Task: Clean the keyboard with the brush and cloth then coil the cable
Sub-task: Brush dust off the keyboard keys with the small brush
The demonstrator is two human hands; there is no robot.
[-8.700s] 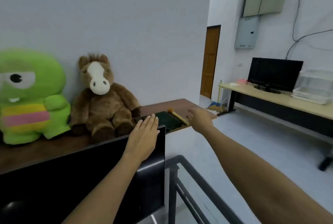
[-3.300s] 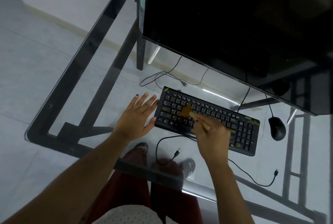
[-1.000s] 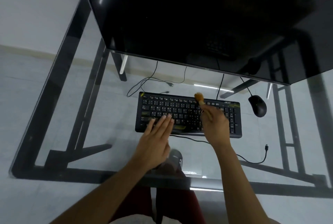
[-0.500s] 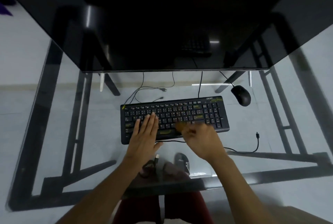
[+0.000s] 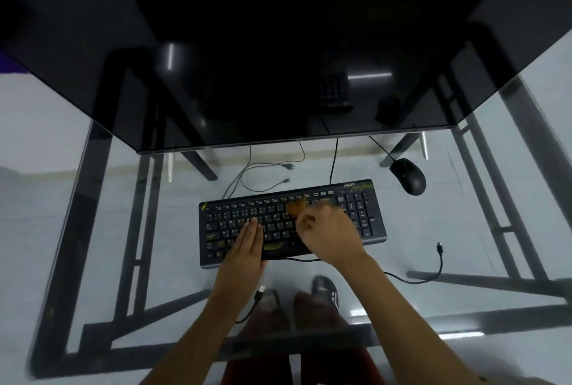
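A black keyboard (image 5: 365,214) lies on the glass desk (image 5: 93,214). My left hand (image 5: 246,248) rests flat on its left half, fingers straight and together. My right hand (image 5: 328,236) grips a small wooden brush whose tan bristles (image 5: 295,206) touch the upper middle keys; the handle is hidden in my fist. The keyboard cable (image 5: 411,279) trails along the front edge to the right and ends in a loose plug (image 5: 439,248). A second cable end with a USB plug (image 5: 261,288) lies near my left wrist. No cloth is in view.
A big black monitor (image 5: 278,44) overhangs the back of the desk. A black mouse (image 5: 408,180) sits to the right behind the keyboard. Thin cables (image 5: 263,168) lie behind the keyboard. Through the glass show the black desk frame (image 5: 139,230) and my feet.
My right hand has moved the brush from the lower keys up to the top middle rows. My left hand stays flat on the left half. The view has tilted slightly.
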